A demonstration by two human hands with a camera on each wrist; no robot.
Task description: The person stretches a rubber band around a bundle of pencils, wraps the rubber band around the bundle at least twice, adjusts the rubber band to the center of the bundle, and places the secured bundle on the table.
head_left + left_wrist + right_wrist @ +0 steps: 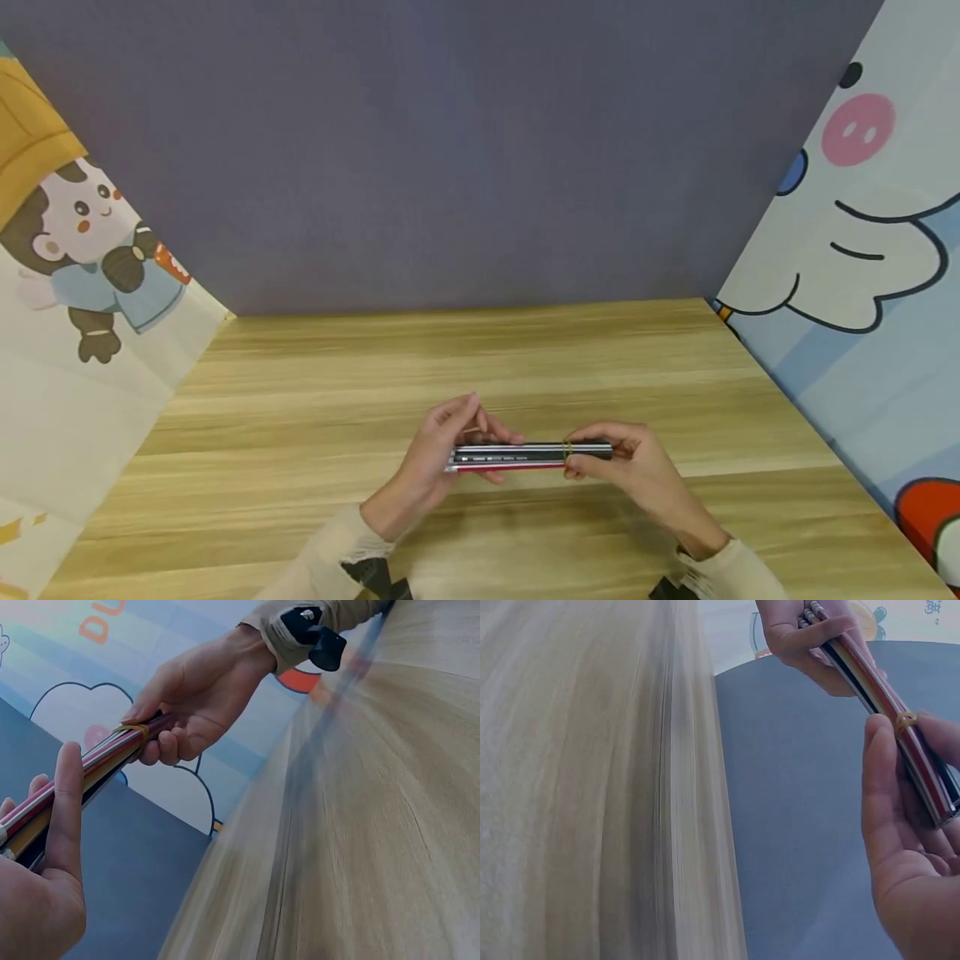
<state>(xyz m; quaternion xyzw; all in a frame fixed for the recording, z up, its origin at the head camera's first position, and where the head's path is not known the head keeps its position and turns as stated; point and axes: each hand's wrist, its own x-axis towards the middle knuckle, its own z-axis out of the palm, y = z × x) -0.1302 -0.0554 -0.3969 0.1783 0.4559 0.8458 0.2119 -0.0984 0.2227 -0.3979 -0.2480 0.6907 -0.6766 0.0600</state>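
Observation:
A bundle of pencils [510, 454], with dark, red and yellowish barrels, lies level between the two hands above the table. A yellow rubber band [905, 721] is wound around it near its right end. My right hand [637, 467] pinches the bundle at the band between thumb and fingers. The left hand [438, 446] holds the other end, where the pencils' tips [810, 613] show; one finger [66, 810] crosses the near side of the barrels and other fingers are beyond them. The barrels partly hide the left fingers.
The wood-grain table [375, 358] spreads beneath both hands. Behind it stands a dark grey panel [450, 167]. Cartoon-printed walls flank it, a left wall [135, 367] and a right wall [810, 275]. Black straps with small devices [315, 637] are on the wrists.

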